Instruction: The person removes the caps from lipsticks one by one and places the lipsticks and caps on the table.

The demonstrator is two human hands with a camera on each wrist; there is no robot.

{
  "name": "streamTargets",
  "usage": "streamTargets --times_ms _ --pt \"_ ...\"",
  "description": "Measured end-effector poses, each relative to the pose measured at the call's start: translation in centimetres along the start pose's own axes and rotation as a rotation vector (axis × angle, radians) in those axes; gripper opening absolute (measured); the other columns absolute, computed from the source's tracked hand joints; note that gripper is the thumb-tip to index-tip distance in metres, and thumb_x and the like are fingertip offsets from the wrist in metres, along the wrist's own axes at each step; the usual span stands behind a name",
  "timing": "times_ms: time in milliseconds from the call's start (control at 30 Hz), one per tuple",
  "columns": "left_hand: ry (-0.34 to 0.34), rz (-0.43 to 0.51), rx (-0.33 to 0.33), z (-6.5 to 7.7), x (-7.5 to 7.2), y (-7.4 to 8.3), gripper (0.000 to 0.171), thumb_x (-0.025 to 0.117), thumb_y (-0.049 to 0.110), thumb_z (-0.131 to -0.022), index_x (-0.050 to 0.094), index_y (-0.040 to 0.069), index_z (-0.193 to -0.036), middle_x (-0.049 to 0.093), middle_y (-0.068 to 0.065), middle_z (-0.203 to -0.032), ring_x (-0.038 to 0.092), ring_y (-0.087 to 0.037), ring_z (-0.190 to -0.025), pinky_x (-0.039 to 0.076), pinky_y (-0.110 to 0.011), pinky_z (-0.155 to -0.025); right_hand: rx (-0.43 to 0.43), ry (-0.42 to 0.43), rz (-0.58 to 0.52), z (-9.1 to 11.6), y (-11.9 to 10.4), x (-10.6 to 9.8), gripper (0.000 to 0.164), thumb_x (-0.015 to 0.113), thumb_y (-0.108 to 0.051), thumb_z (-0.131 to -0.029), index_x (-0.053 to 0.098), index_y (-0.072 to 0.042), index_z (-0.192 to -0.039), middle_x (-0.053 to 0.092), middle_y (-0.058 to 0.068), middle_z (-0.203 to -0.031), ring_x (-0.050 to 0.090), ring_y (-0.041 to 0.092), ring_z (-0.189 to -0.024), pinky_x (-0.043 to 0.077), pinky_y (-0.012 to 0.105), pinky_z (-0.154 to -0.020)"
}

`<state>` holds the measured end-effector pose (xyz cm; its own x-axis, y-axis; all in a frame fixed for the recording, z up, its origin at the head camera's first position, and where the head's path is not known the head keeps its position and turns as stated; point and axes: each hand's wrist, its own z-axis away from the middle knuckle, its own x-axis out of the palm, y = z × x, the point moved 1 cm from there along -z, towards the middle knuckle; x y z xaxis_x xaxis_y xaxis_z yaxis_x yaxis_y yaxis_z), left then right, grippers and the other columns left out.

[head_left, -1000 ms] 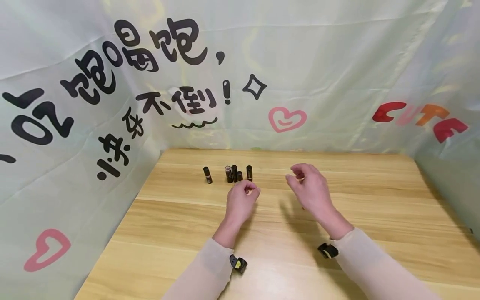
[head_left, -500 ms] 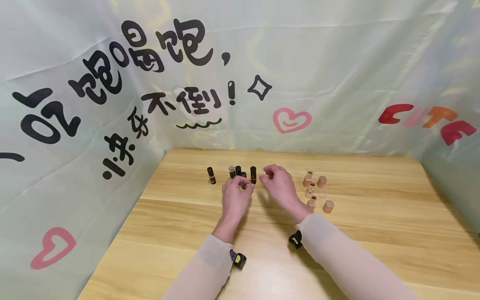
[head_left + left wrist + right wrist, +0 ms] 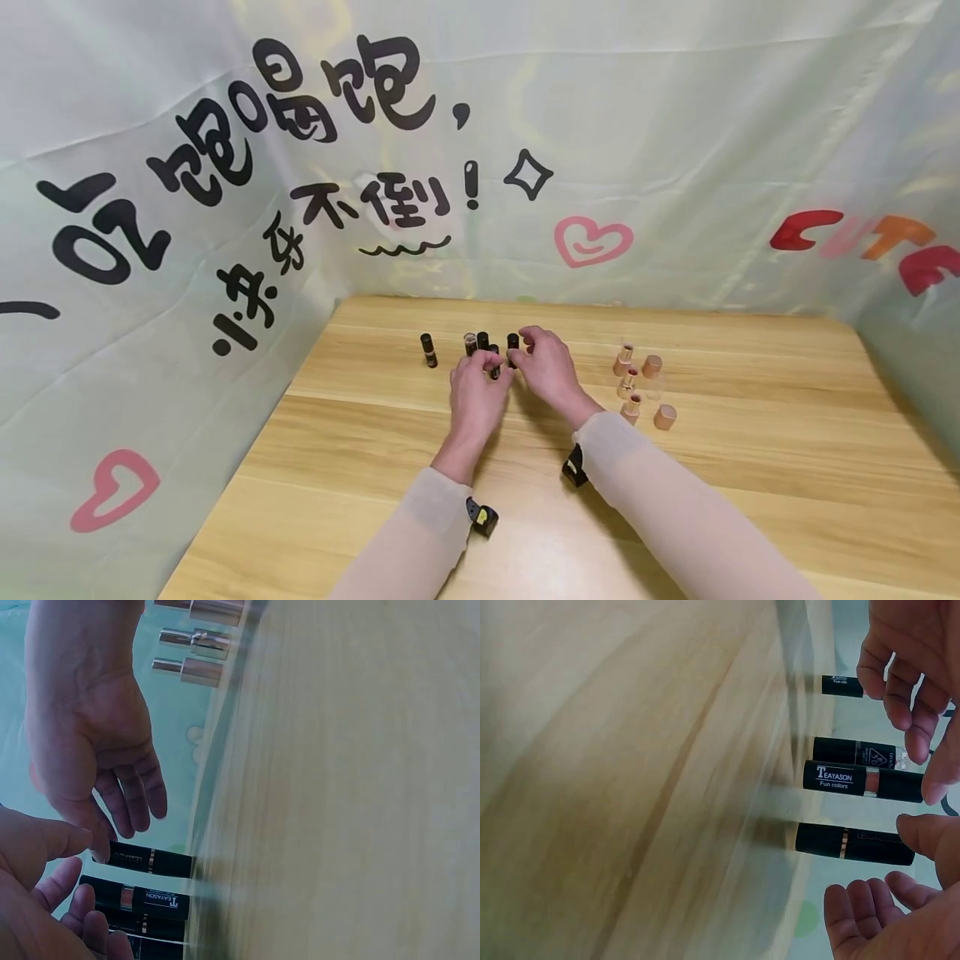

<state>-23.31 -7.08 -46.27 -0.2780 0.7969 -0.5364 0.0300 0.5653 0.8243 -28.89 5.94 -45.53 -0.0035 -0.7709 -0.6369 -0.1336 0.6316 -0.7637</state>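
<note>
A pale fabric backdrop [image 3: 675, 125] walls in the far, left and right sides of your wooden table [image 3: 750, 483]. Your right hand [image 3: 550, 367] has its thumb and fingers either side of the rightmost black tube [image 3: 829, 841], thumb at its upper end; whether it truly grips, I cannot tell. Your left hand [image 3: 474, 396], just beside, keeps thumb and fingers apart, fingertips by the top of the TEAYASON tube [image 3: 836, 780]. Working at the upper ends probably spares the neighbours a knock, since the clear-topped tube [image 3: 470, 342] and another black tube [image 3: 483, 340] stand close on the far side. The lone tube [image 3: 428, 351] stands well apart to the left. On the right, three uncapped gold lipsticks [image 3: 628, 386] stand upright from far to near, likely keeping their red tips off the wood. Two gold caps [image 3: 665, 417] rest to their right, perhaps so each lies near its lipstick.
</note>
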Motion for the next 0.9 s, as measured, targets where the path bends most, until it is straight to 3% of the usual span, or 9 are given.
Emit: streamTargets --times_ms 467,900 --pt "0.017 -0.051 0.009 -0.1 0.4 0.1 0.027 0.081 0.021 -0.092 0.073 0.01 -0.116 0.069 -0.012 -0.114 0.056 -0.029 -0.106 0.049 -0.043 -0.088 0.001 0.039 -0.014 -0.5 0.4 0.5 0.034 0.071 -0.023 -0.1 0.069 -0.005 -0.128 0.071 0.018 -0.122 0.068 0.034 -0.113 0.056 0.049 -0.096" --pt "-0.021 -0.013 0.031 0.9 0.0 0.2 0.026 0.08 0.023 -0.094 0.071 0.011 -0.115 0.067 -0.014 -0.116 0.056 -0.028 -0.108 0.05 -0.043 -0.089 -0.001 0.048 -0.087 2.0 0.0 -1.8 0.031 0.069 -0.028 -0.1 0.07 -0.008 -0.124 0.074 0.014 -0.118 0.069 0.032 -0.112 0.055 0.05 -0.098"
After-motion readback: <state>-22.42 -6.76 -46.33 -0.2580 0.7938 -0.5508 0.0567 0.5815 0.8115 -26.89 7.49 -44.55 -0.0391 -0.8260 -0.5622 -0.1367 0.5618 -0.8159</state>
